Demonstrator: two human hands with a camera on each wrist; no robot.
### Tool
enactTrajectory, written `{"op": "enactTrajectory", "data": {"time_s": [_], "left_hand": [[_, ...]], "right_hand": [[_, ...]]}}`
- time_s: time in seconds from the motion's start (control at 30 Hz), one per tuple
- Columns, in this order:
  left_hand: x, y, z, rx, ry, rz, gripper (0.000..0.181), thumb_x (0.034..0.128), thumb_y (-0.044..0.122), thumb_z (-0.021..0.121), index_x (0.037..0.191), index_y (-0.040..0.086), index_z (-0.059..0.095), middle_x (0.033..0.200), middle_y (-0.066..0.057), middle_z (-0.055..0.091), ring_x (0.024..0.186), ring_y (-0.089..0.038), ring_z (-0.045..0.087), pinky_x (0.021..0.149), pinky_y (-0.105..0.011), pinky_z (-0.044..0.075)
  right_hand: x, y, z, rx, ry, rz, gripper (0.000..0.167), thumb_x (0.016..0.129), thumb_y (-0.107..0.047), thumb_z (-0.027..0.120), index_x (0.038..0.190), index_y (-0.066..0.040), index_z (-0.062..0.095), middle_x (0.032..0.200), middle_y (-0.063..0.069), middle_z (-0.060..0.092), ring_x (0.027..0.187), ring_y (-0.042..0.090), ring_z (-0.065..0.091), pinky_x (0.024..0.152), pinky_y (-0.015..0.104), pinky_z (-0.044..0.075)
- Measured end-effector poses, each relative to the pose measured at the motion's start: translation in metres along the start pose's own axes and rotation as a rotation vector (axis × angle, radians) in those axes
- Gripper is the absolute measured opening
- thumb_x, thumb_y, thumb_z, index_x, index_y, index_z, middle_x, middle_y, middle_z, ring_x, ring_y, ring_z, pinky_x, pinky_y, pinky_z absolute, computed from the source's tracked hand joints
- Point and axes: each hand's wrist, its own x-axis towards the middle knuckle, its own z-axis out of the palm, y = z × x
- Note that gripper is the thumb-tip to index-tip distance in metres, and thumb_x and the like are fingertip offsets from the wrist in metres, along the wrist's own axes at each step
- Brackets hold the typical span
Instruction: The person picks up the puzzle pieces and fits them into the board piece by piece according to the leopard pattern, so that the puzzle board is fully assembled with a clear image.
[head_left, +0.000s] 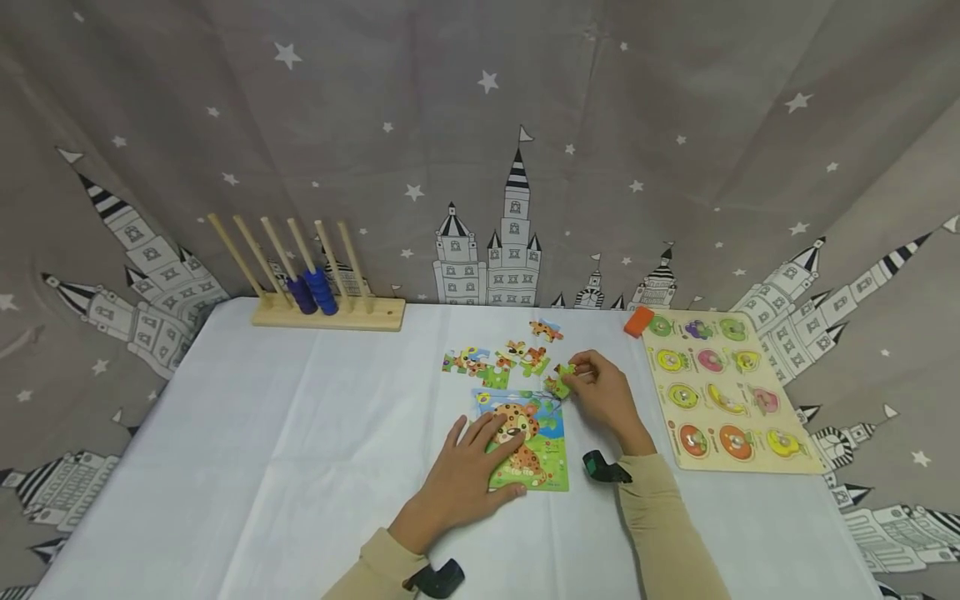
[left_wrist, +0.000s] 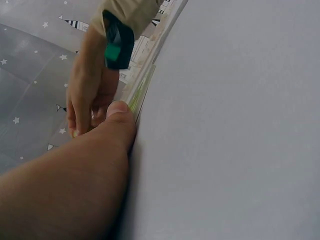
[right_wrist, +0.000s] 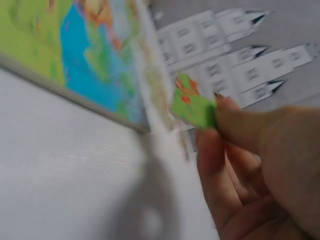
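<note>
My left hand (head_left: 468, 462) lies with fingers spread over the lower left of a puzzle board (head_left: 553, 467) that shows a spotted leopard cub. Between thumb and fingers, my right hand (head_left: 603, 396) pinches a green puzzle piece (right_wrist: 195, 107) just above the board's top right corner. In the right wrist view the piece is held up off the table, with an orange patch on it. Several loose puzzle pieces (head_left: 495, 377) lie behind the board, and one separate piece (head_left: 546, 331) sits farther back. The left wrist view shows mostly the left thumb (left_wrist: 120, 110) at the board's edge.
A wooden peg stand (head_left: 330, 317) with blue and purple rings is at the back left of the white-clothed table (head_left: 225, 467). To the right lies a fruit peg board (head_left: 697, 417), with an orange block (head_left: 639, 322) at its far left corner. A grey castle-print curtain (head_left: 360, 100) hangs behind.
</note>
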Motion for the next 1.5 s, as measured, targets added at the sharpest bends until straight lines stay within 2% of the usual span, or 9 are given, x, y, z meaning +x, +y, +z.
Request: {"op": "enactTrajectory", "data": {"time_s": [0.17, 0.27, 0.37, 0.57, 0.8, 0.9, 1.07, 1.27, 1.5], "left_hand": [[0.0, -0.002, 0.0, -0.001, -0.003, -0.01, 0.073, 0.0943, 0.071, 0.05, 0.156, 0.033, 0.043, 0.165, -0.008, 0.036, 0.154, -0.03, 0.031, 0.123, -0.063, 0.025], [0.0, -0.006, 0.001, 0.018, 0.011, -0.007, 0.073, 0.0946, 0.071, 0.049, 0.156, 0.033, 0.043, 0.165, -0.008, 0.036, 0.153, -0.031, 0.032, 0.123, -0.063, 0.025], [-0.001, -0.008, 0.001, 0.028, 0.036, -0.002, 0.073, 0.0944, 0.07, 0.051, 0.155, 0.032, 0.045, 0.164, -0.008, 0.037, 0.152, -0.032, 0.034, 0.122, -0.064, 0.026], [-0.003, -0.005, 0.0, -0.005, 0.02, -0.007, 0.072, 0.0947, 0.069, 0.052, 0.155, 0.031, 0.045, 0.164, -0.009, 0.038, 0.152, -0.032, 0.034, 0.122, -0.064, 0.026], [-0.003, -0.002, 0.0, 0.011, -0.001, -0.014, 0.072, 0.0948, 0.07, 0.051, 0.156, 0.032, 0.044, 0.165, -0.008, 0.036, 0.153, -0.031, 0.032, 0.123, -0.063, 0.025], [-0.003, -0.003, 0.001, 0.013, 0.0, -0.014, 0.072, 0.0949, 0.07, 0.05, 0.156, 0.033, 0.043, 0.165, -0.007, 0.035, 0.154, -0.031, 0.031, 0.123, -0.063, 0.024], [-0.001, -0.001, 0.002, 0.006, -0.013, -0.011, 0.073, 0.0953, 0.071, 0.048, 0.157, 0.033, 0.042, 0.166, -0.007, 0.034, 0.155, -0.03, 0.03, 0.123, -0.063, 0.023], [-0.001, 0.001, 0.0, 0.006, -0.013, -0.017, 0.073, 0.095, 0.071, 0.049, 0.157, 0.033, 0.041, 0.166, -0.007, 0.034, 0.155, -0.03, 0.029, 0.124, -0.063, 0.023], [-0.001, 0.002, 0.002, 0.01, 0.011, 0.004, 0.073, 0.0954, 0.071, 0.048, 0.157, 0.033, 0.041, 0.165, -0.008, 0.035, 0.154, -0.031, 0.031, 0.123, -0.063, 0.025]], "right_hand": [[-0.032, -0.008, -0.007, -0.009, -0.18, -0.096, 0.023, 0.09, -0.017, 0.078, 0.111, -0.011, 0.07, 0.095, 0.004, 0.071, 0.074, 0.012, 0.064, 0.063, 0.025, 0.051], [-0.049, -0.008, 0.001, -0.032, -0.282, -0.161, 0.019, 0.089, -0.018, 0.08, 0.106, -0.014, 0.072, 0.086, -0.002, 0.07, 0.071, 0.009, 0.062, 0.062, 0.023, 0.051], [-0.059, -0.007, 0.011, -0.054, -0.328, -0.202, 0.019, 0.088, -0.02, 0.081, 0.104, -0.015, 0.073, 0.08, -0.005, 0.069, 0.069, 0.005, 0.061, 0.063, 0.022, 0.05], [-0.069, -0.005, 0.018, -0.12, -0.327, -0.242, 0.021, 0.087, -0.02, 0.082, 0.106, -0.013, 0.075, 0.083, -0.007, 0.067, 0.07, 0.001, 0.056, 0.064, 0.02, 0.049], [-0.074, -0.008, 0.021, -0.158, -0.307, -0.245, 0.023, 0.087, -0.017, 0.082, 0.107, -0.011, 0.076, 0.086, -0.006, 0.064, 0.073, 0.001, 0.052, 0.064, 0.019, 0.048], [-0.075, -0.01, 0.022, -0.215, -0.295, -0.255, 0.022, 0.087, -0.017, 0.082, 0.108, -0.011, 0.077, 0.085, -0.007, 0.062, 0.073, 0.002, 0.051, 0.064, 0.019, 0.047], [-0.079, -0.015, 0.02, -0.303, -0.297, -0.227, 0.023, 0.087, -0.017, 0.081, 0.109, -0.01, 0.079, 0.083, -0.007, 0.06, 0.072, 0.006, 0.05, 0.061, 0.02, 0.044], [-0.08, -0.019, 0.018, -0.367, -0.298, -0.245, 0.028, 0.086, -0.018, 0.081, 0.112, -0.007, 0.079, 0.085, -0.006, 0.064, 0.07, 0.005, 0.05, 0.06, 0.019, 0.044], [-0.082, -0.021, 0.016, -0.439, -0.287, -0.321, 0.031, 0.086, -0.021, 0.081, 0.112, -0.004, 0.079, 0.094, 0.0, 0.072, 0.078, 0.005, 0.059, 0.065, 0.022, 0.049]]}}
